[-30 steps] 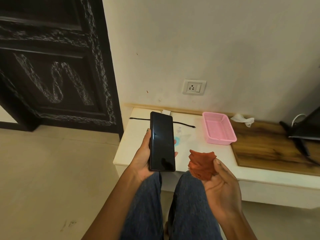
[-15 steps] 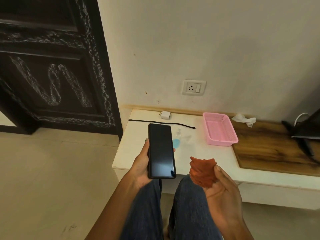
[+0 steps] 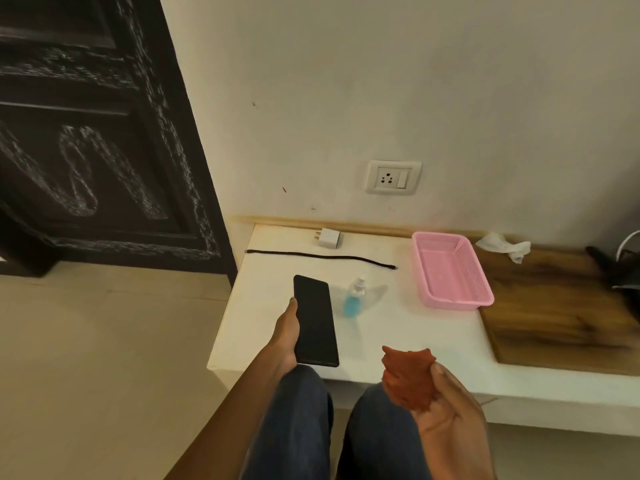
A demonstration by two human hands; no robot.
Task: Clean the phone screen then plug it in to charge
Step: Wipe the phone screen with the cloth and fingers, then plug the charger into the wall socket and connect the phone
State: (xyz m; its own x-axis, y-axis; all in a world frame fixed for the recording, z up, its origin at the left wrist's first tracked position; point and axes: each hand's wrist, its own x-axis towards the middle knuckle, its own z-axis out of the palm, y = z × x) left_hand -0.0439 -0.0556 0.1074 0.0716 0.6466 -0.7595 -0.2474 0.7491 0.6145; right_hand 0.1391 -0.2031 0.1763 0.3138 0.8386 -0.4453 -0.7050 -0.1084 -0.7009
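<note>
Left hand (image 3: 285, 336) grips a black slab phone (image 3: 315, 320), dark screen up, over the white ledge's (image 3: 381, 327) front-left corner. Right hand (image 3: 446, 410) pinches a crumpled rust-red cloth (image 3: 408, 379) off the front edge. Small clear spray bottle of blue liquid (image 3: 354, 299) just beside the phone. Black cable (image 3: 318, 256) and white plug adapter (image 3: 329, 238) near the back edge; white wall socket (image 3: 393, 177) above. Pink plastic basket (image 3: 452, 271) toward the right.

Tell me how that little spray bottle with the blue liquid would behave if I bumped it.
The spray bottle stands upright, narrow and tall, so it would probably tip easily. It looks only partly filled, so likely light. Once down, its rounded body might roll on the white tabletop.
</note>
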